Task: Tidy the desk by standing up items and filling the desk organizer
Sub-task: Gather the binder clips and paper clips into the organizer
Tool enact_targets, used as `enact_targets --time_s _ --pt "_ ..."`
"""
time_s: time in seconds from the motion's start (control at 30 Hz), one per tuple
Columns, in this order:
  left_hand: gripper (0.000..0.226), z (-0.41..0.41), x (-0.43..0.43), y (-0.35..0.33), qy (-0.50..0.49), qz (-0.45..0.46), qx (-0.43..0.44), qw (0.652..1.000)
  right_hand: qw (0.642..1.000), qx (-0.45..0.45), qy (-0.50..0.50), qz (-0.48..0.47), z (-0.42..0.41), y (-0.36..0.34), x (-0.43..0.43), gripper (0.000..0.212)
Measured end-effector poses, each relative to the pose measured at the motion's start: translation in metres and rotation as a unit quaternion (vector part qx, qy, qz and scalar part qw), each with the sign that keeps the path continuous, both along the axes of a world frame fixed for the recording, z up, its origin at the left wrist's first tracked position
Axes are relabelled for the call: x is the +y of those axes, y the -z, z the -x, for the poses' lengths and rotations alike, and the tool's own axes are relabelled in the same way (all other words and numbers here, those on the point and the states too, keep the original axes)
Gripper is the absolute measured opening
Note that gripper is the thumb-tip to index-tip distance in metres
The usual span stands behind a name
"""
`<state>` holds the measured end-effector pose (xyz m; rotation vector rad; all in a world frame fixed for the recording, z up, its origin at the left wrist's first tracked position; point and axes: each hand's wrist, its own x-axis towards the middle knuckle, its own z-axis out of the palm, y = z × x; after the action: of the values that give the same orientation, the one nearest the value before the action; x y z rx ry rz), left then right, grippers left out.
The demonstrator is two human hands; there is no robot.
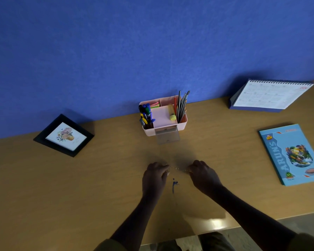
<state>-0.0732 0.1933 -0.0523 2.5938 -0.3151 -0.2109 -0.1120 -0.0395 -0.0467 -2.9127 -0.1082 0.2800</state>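
The wooden desk (98, 178) runs along a blue wall. At its far right a spiral calendar (268, 96) stands tent-wise, and nearer the front edge on that side a blue book (292, 154) lies flat. Off to the left is a black picture frame (63, 135); from here I can't say whether it is propped or lying down. In the middle, against the wall, sits the pink organizer (147, 132), with markers on its left side, pencils on its right, and its clear drawer (168, 136) pulled out toward the person. Straight in front of that drawer, nearer the person, the left hand (155, 175) and right hand (203, 173) face each other knuckles up. Their fingers (164, 168) are curled inward and closed on the ends of a small scatter of paper clips (176, 168). The clips lie in a thin line running left to right on the desk, bridging the gap between the two sets of fingertips, so each hand is about equally near them. The open drawer lies dead ahead of that line, well apart from it. My guess is the clips want bunching into one hand, then a straight carry forward. A small blue ink mark (174, 184) stains the desk just behind the clips.
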Motion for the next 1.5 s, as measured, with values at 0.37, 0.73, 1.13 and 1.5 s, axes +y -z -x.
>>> enact_targets --time_s 0.37,0.73,1.13,1.5 --pt "0.008 0.005 0.006 0.011 0.117 -0.082 -0.063 0.988 0.997 -0.027 -0.055 0.035 0.004 0.006 0.002 0.018" --pt "0.028 0.007 0.008 0.023 0.123 -0.107 -0.071 0.984 0.995 -0.041 0.074 -0.051 -0.040 -0.044 -0.002 0.005" --pt "0.004 0.018 0.020 0.023 0.068 -0.053 -0.056 0.995 0.991 -0.085 -0.035 0.101 -0.151 -0.095 0.041 0.023" --pt "0.018 0.011 0.026 0.009 0.044 -0.029 0.006 0.999 0.984 -0.062 -0.068 0.152 -0.161 -0.081 0.052 0.026"
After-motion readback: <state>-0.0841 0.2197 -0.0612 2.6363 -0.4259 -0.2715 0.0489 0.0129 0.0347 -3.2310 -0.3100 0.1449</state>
